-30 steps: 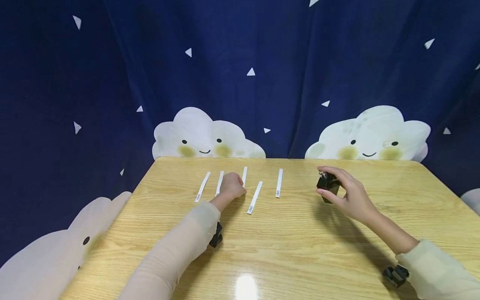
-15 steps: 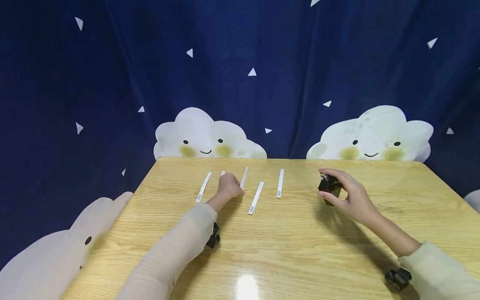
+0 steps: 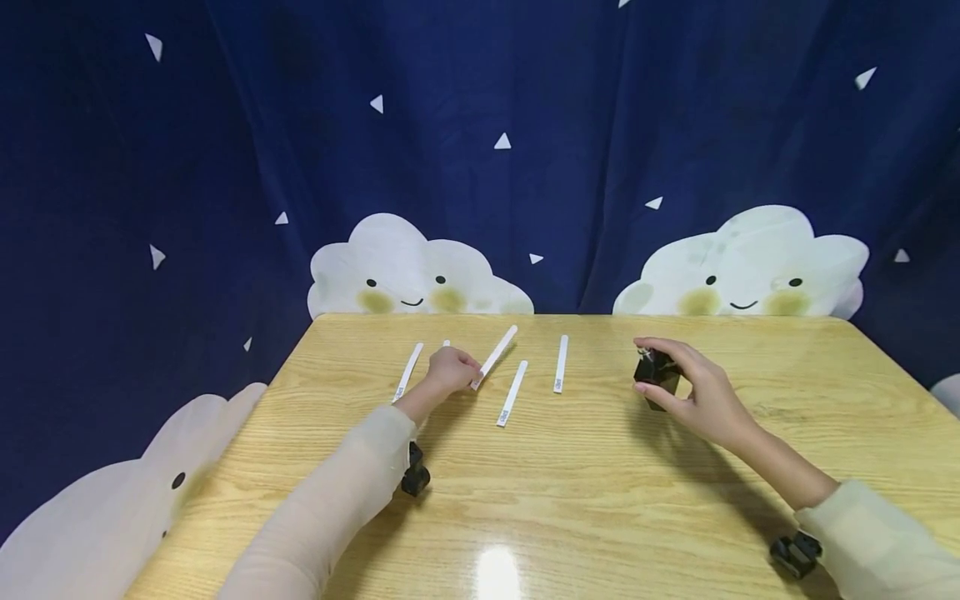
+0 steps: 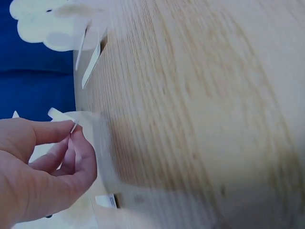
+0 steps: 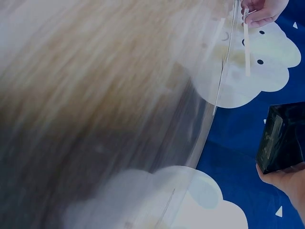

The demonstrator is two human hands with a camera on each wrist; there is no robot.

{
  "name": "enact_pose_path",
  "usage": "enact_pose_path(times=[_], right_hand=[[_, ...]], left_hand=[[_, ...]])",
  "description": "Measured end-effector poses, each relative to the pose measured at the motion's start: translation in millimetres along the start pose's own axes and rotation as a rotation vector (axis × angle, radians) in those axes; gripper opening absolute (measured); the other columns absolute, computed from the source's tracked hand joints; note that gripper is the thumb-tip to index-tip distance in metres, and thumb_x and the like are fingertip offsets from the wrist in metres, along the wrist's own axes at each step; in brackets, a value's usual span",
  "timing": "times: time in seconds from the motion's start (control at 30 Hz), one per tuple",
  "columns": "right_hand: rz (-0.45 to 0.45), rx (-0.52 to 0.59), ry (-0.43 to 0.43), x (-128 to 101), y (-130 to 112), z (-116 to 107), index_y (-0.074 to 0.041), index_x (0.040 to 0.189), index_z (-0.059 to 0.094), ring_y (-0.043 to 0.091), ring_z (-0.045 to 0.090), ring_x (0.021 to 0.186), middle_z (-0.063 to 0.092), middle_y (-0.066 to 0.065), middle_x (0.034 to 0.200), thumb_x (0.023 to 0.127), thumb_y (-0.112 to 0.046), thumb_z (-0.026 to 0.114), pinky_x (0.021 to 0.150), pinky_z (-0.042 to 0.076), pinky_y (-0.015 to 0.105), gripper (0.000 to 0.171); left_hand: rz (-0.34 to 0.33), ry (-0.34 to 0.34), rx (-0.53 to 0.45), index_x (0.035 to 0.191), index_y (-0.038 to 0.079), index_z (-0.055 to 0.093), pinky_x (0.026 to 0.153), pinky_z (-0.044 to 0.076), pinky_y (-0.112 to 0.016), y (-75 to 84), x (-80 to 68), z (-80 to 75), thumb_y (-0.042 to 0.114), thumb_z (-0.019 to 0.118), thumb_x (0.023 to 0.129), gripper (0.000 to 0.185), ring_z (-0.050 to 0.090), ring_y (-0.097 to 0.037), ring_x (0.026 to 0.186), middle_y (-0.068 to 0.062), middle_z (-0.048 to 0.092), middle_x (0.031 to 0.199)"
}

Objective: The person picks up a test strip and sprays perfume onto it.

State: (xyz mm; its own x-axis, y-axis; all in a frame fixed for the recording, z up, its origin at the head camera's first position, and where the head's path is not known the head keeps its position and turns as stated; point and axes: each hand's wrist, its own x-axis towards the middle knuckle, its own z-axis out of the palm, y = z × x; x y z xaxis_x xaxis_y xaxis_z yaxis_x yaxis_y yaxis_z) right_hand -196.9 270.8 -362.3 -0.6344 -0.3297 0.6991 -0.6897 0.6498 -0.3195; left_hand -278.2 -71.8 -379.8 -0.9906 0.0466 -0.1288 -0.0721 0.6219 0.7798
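Observation:
My left hand [image 3: 448, 372] pinches the near, printed end of a flat white strip [image 3: 497, 354] between thumb and fingers. The strip slants up and away to the right, raised over the table, its shadow beneath. In the left wrist view, thumb and index fingertip meet on this strip [image 4: 59, 114]. My right hand [image 3: 705, 396] grips a glossy black box [image 3: 657, 379], thumb and fingers on opposite sides, above the table at right. The right wrist view shows the box [image 5: 283, 138] cut off by the frame edge.
More white strips lie on the wooden table [image 3: 600, 500]: a left strip [image 3: 408, 369], a front strip [image 3: 513, 393] and a right strip [image 3: 561, 364]. Another strip [image 3: 446, 343] is mostly hidden behind my left hand. A dark blue curtain [image 3: 570, 167] hangs behind the table.
My left hand has drawn slightly left and picked up the white strip, whose far end has swung right and off the table. My right hand stays nearly still with the black box.

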Motion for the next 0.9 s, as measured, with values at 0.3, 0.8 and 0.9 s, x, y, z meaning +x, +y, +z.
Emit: enact_pose_path(times=[0.3,0.8,0.9], right_hand=[[0.0,-0.008,0.0,3,0,4,-0.011,0.131,0.057,-0.01,0.05,0.102,0.064,0.011,0.122,0.069,0.001,0.082,0.075,0.049,0.006,0.067],[-0.019,-0.026,-0.004,8,2,11,-0.012,0.129,0.058,0.002,0.054,0.115,0.064,0.009,0.123,0.07,-0.005,0.083,0.09,0.04,0.002,0.065],[-0.034,-0.019,-0.019,11,3,14,-0.012,0.13,0.058,0.009,0.056,0.115,0.064,0.008,0.123,0.07,-0.005,0.083,0.094,0.038,0.003,0.065]], left_hand=[[-0.018,-0.062,-0.279,0.098,-0.005,0.069,0.07,0.06,-0.024,-6.3,-1.0,-2.2,0.004,0.069,0.085,0.017,0.062,-0.007,0.065,-0.006,0.067,0.085],[0.03,-0.135,-0.316,0.106,-0.004,0.066,0.078,0.06,-0.031,-6.9,-8.7,-10.6,0.001,0.067,0.085,0.021,0.064,-0.009,0.071,-0.012,0.07,0.093],[0.037,-0.15,-0.338,0.108,-0.006,0.064,0.079,0.06,-0.031,-6.6,-9.5,-12.4,-0.001,0.066,0.085,0.023,0.064,-0.008,0.071,-0.015,0.071,0.095]])
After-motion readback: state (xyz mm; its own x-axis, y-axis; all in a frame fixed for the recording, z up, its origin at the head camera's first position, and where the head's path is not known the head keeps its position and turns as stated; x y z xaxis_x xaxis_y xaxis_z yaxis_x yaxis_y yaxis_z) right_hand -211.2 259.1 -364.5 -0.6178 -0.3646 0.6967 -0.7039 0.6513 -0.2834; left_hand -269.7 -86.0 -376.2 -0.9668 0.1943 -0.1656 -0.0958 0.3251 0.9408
